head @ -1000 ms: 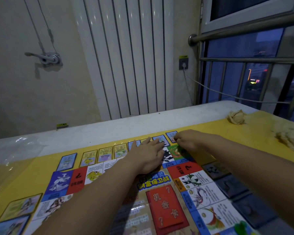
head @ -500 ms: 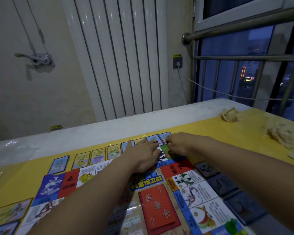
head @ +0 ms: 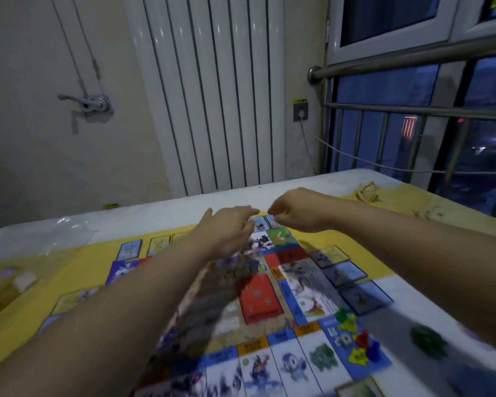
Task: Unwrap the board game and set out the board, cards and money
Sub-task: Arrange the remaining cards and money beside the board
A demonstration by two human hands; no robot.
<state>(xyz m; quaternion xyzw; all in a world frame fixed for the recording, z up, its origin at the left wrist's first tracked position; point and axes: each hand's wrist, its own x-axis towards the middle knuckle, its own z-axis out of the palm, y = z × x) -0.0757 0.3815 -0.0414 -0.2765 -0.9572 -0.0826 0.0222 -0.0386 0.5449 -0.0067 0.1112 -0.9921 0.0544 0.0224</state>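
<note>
Finds the board spread flat and face up, reaching from directly beneath both grips back toward the body, likely centred so as to leave a margin all round for cards. Sees the red deck sitting mid-board, nearer the body than either grip, presumably on its printed spot.

Notes the far-row cards laid side by side beyond the board's far edge, left of the left grip. Notes the right-row cards below and right of the right grip, each seemingly paired with the square beside it.

Places the left grip low over the board's far end, fingers stretched and relaxed, holding nothing, probably steadying or smoothing. Places the right grip just beside it, fingers curled toward the thumb above the corner cards. Cannot tell whether pinching a card or closed on nothing. Judges the step as finishing the far row at the corner.

Spots coloured pawns clustered on a near corner square, well back from both grips. Cannot make out any money through the blur.

Farther out, clear wrap lying far left of the left grip and crumpled paper right of the right grip, both on the worktop.
</note>
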